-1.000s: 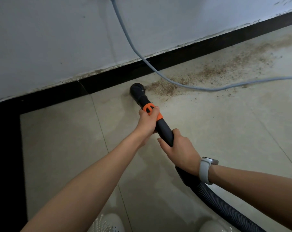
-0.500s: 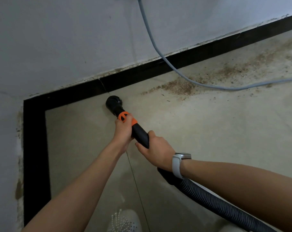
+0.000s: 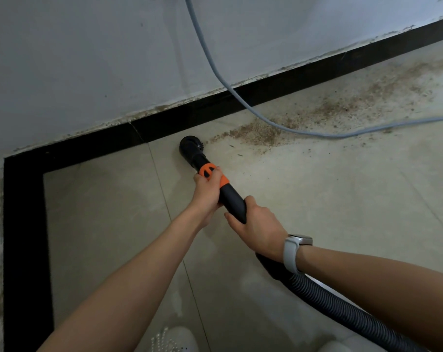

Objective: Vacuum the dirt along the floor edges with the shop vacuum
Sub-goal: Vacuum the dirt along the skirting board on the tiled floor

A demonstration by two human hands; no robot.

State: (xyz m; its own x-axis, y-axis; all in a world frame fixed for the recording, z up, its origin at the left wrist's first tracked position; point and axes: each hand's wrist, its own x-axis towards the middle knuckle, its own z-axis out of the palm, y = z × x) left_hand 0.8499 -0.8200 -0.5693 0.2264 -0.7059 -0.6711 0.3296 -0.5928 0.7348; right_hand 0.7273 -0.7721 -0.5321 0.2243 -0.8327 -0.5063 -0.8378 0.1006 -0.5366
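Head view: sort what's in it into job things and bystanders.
Job: nozzle, wand, hose, dirt, left hand, right hand.
Bystanders: cable, watch, shoe, wall.

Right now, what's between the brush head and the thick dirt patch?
Head view: only a thin trail of crumbs on bare tile runs from the brush head to the dirt patch; the grey cable lies beyond.

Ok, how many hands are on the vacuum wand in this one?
2. The left hand grips the vacuum wand at its orange collar, near the brush head. The right hand holds it further back, just ahead of the ribbed hose.
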